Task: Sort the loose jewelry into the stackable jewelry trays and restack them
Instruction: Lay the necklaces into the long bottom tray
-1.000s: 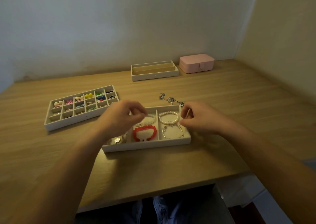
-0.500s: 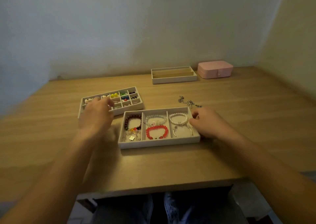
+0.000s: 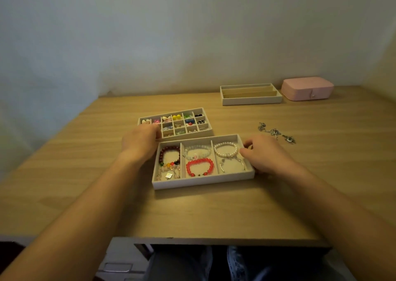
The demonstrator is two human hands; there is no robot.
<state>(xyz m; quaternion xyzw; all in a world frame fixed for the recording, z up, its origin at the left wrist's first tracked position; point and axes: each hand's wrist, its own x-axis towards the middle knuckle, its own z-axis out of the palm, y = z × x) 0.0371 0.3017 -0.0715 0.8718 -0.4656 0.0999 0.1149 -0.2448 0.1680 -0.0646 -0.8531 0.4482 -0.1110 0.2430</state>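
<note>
The bracelet tray [image 3: 201, 182] lies in front of me with three compartments. It holds a dark red bracelet [image 3: 169, 152], a red bead bracelet [image 3: 199, 167], a pale bracelet, a pearl bracelet [image 3: 226, 150] and a silver bangle. My right hand [image 3: 265, 155] grips its right wall. My left hand [image 3: 139, 141] is curled at its far left corner and also covers the front left corner of the small-compartment tray [image 3: 206, 130], which holds earrings and beads. Which tray the left hand touches is hidden. Loose silver necklaces [image 3: 275, 132] lie on the wooden table [image 3: 214, 212] to the right.
A tray with long slots [image 3: 251, 101] stands at the back, and a closed pink jewelry box [image 3: 307, 88] sits to its right. Walls close the table at the back and right. The table's front edge is near my lap.
My view has swung left. My left hand left the middle of the bracelet tray, passed over the small-compartment tray and now sits at the trays' left corners. My right hand stays on the right wall.
</note>
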